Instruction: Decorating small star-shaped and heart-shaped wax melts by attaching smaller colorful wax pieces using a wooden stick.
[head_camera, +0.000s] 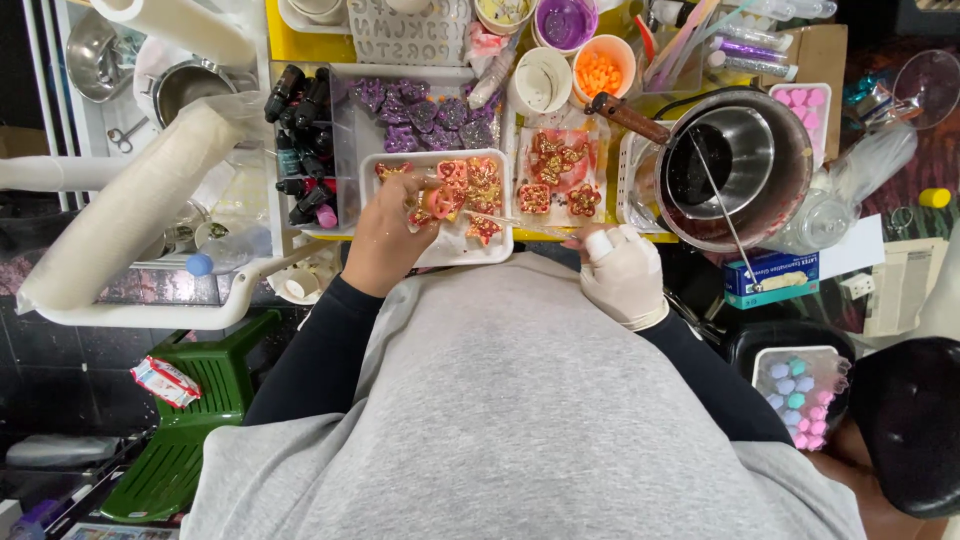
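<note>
My left hand (388, 238), bare, hovers over a white tray (370, 168) and pinches a small round pink-and-gold piece (440, 203). The tray holds several red and gold flat shapes (480, 176). My right hand (620, 272), in a white glove, holds a thin stick (520, 222) whose tip reaches toward the pink piece. More red-gold flower shapes (556, 172) lie on a clear sheet to the right of the tray.
Purple glitter shapes (420, 112) and dark small bottles (300, 140) lie behind the tray. A metal pot with a bowl (735, 165) stands right. Cups (600, 70), a glove box (770, 278), a pastel mould (800, 385), and a green stool (195, 420) surround me.
</note>
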